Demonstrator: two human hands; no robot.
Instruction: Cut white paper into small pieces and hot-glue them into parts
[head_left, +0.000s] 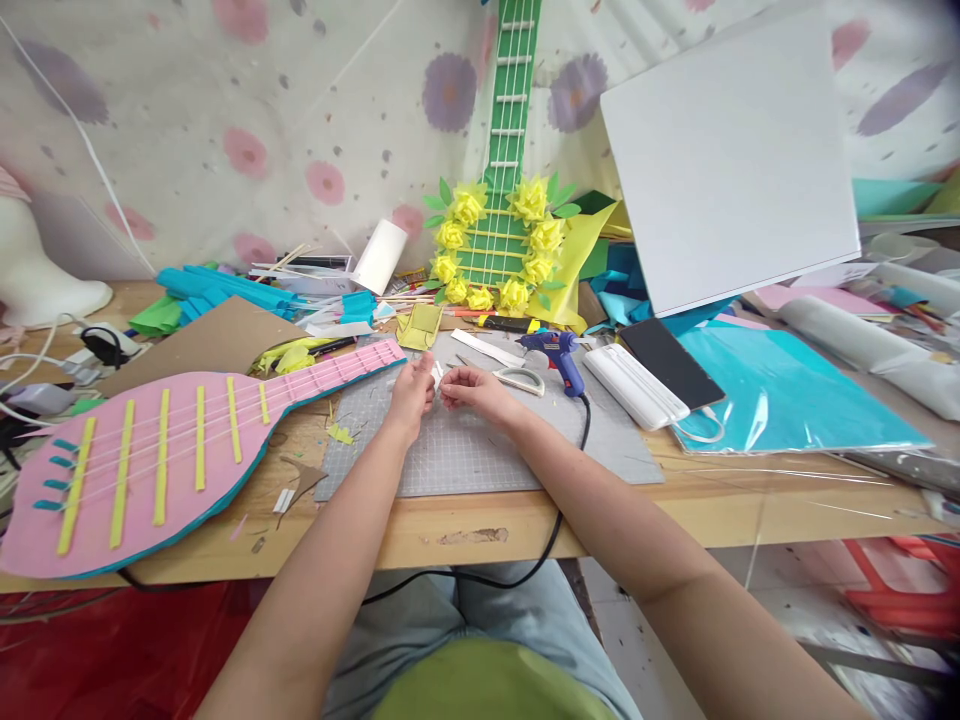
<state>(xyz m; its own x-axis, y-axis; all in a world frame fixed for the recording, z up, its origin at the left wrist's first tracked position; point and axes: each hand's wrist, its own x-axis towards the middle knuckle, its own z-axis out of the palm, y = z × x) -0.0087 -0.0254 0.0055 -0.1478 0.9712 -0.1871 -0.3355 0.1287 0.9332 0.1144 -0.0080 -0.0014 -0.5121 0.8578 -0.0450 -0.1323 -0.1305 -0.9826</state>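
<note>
Over the grey cutting mat point(480, 465), my left hand point(412, 395) is closed, pinching a small white paper piece point(437, 374) between thumb and fingers. My right hand point(474, 388) is beside it with its fingers pinched together close to that piece; whether it grips anything is hidden. Scissors point(521, 380) with a pale handle lie just beyond my right hand. A white paper strip point(487, 348) rests behind them. The blue glue gun point(559, 358) lies to the right, its black cord running down over the table edge. Left of my hands is a pink paper guitar point(172, 450) with yellow strips and white strings.
A green paper guitar point(499, 215) with yellow flowers leans at the back. A white power bank point(636, 385), a dark phone point(673, 372) and a blue plastic-wrapped pack point(787, 385) lie right. A large white board point(735, 160) tilts above them. Brown cardboard point(202, 345) lies left.
</note>
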